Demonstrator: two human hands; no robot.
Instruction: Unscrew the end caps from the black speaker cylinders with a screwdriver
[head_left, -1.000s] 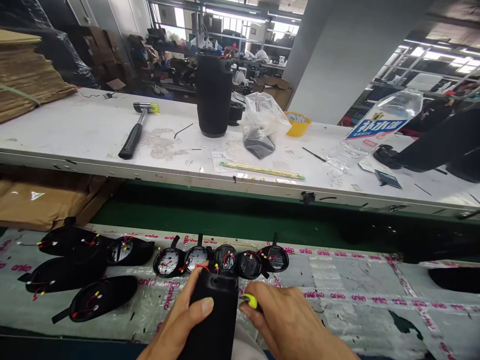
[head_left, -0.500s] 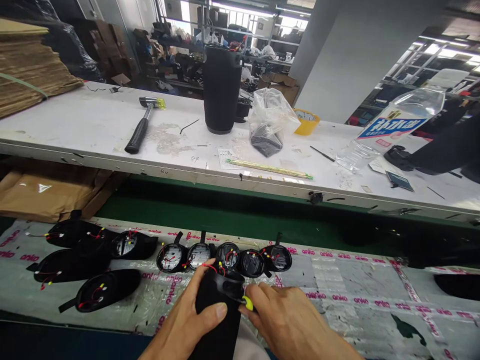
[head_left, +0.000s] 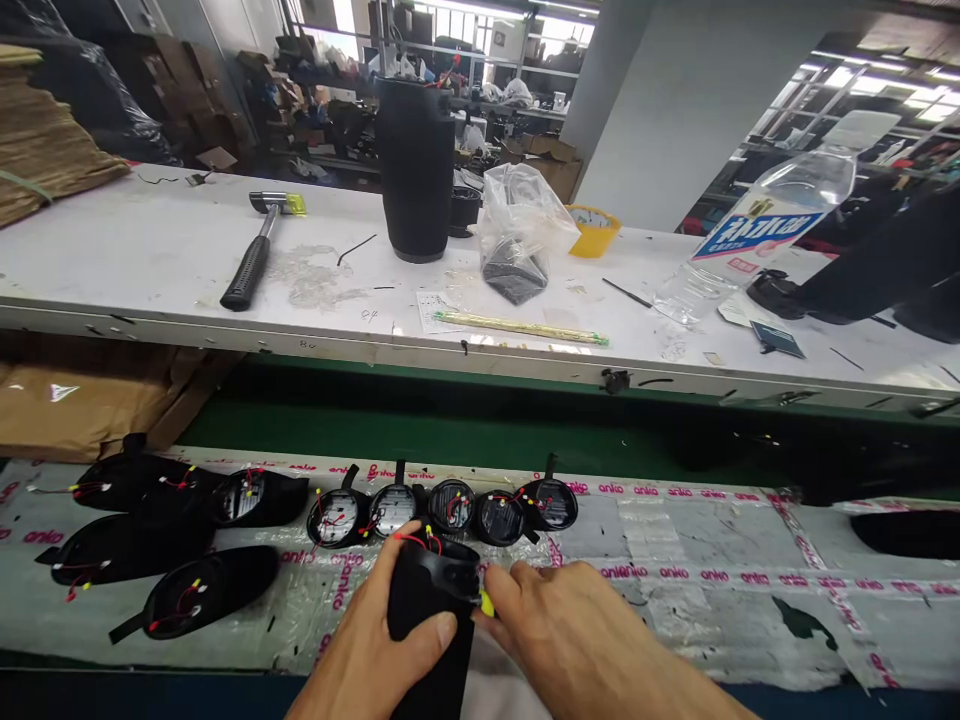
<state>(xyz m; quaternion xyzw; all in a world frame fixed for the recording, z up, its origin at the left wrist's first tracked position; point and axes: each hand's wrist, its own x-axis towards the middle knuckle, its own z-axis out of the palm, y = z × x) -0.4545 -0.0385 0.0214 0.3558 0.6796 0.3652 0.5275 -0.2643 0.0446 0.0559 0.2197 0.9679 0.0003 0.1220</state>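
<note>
Right hand (head_left: 555, 620) pinches yellow tool (head_left: 487, 603), now closer to black cylinder (head_left: 421, 602); left hand (head_left: 375, 635) grips cylinder above near edge of lower shelf (head_left: 720, 630), recess (head_left: 456, 576) swung toward tool, seemingly easing access.

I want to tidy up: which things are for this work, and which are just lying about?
For the work:
black tube in the left hand
yellow tool in the right hand
probably the other wired tubes

Probably just lying about:
hammer
bottle
plastic bag
</note>
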